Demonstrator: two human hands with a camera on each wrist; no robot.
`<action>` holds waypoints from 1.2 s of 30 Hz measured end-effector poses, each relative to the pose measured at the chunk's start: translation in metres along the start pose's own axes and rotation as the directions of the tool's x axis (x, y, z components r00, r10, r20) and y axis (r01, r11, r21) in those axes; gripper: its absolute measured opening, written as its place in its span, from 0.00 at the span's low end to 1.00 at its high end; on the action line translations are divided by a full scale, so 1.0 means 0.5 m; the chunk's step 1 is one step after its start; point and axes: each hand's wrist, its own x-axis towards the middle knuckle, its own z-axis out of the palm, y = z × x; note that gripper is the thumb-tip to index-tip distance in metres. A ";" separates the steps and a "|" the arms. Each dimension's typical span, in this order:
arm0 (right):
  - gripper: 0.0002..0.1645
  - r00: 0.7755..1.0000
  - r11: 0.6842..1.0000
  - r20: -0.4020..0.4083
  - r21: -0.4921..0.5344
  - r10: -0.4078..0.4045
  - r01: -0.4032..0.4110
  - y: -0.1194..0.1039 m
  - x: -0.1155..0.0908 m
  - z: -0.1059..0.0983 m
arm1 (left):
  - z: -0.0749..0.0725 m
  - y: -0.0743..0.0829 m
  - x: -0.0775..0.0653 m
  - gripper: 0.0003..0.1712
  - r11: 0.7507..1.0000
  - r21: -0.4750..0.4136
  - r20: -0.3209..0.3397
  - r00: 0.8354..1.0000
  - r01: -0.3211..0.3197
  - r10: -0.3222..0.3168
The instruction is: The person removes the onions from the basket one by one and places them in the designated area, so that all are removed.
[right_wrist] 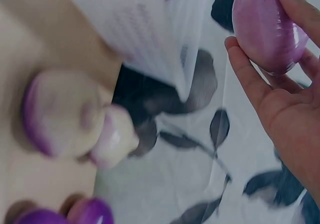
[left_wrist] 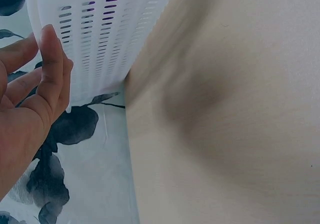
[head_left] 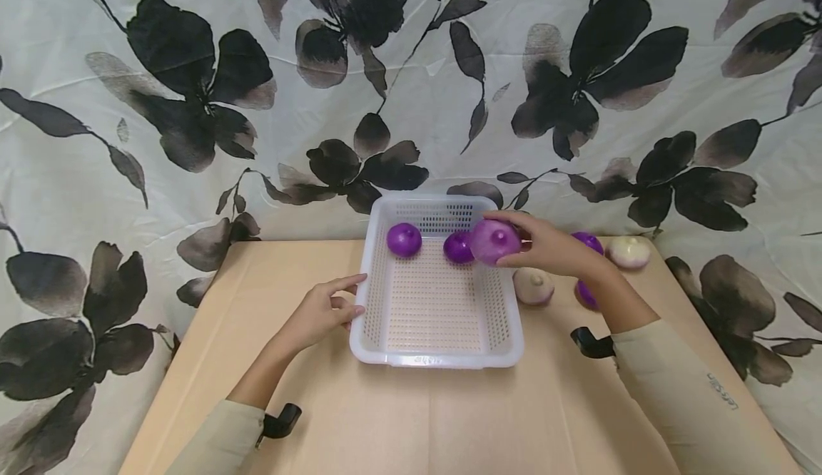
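A purple onion [head_left: 496,242] is held in my right hand [head_left: 546,245] above the right rim of a white perforated basket [head_left: 437,358]. In the right wrist view the fingers and thumb curl round this onion [right_wrist: 267,31]. My left hand [head_left: 326,311] grips the basket's left rim; the left wrist view shows fingertips against its slotted wall [left_wrist: 100,49]. Inside the basket lie two darker purple onions, one at left [head_left: 404,239] and one at right [head_left: 458,248]. A whitish onion [head_left: 534,287] with a purple blush sits just outside the basket's right wall.
Farther right on the wooden table [head_left: 437,418] are another whitish onion [head_left: 628,252] and two purple onions, one behind [head_left: 589,241] and one in front [head_left: 586,295], both partly covered by my right arm. A flower-print cloth [head_left: 449,104] hangs behind the table.
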 end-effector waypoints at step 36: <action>0.51 0.861 0.900 -0.349 -0.097 0.369 -0.425 0.298 -0.320 -0.162 | 0.002 -0.002 0.003 0.36 1.000 0.013 0.000 1.000 0.012 -0.012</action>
